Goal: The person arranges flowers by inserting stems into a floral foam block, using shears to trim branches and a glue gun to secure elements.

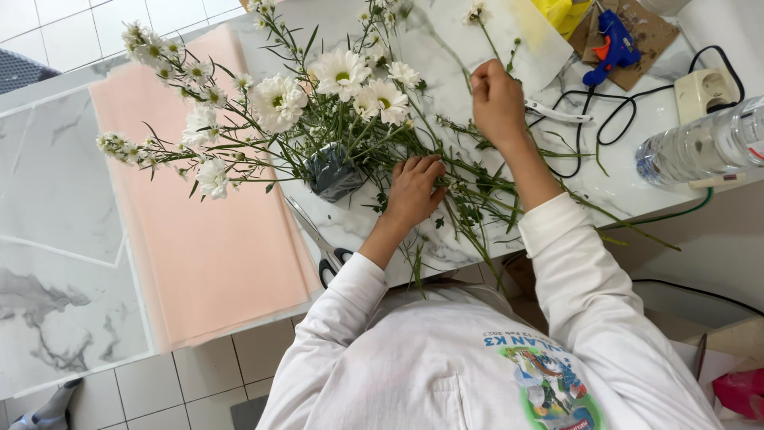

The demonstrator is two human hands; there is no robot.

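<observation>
My left hand lies flat, fingers spread, on a heap of green flower stems on the marble-patterned table. My right hand is closed around a thin green stem further back on the table. A bunch of white daisies fans out to the left of both hands, its stems gathered in a dark grey wrap.
Pink wrapping paper lies at the left, scissors on its right edge. White snips, a blue glue gun on cardboard, a black cable, a socket and a clear plastic bottle sit to the right.
</observation>
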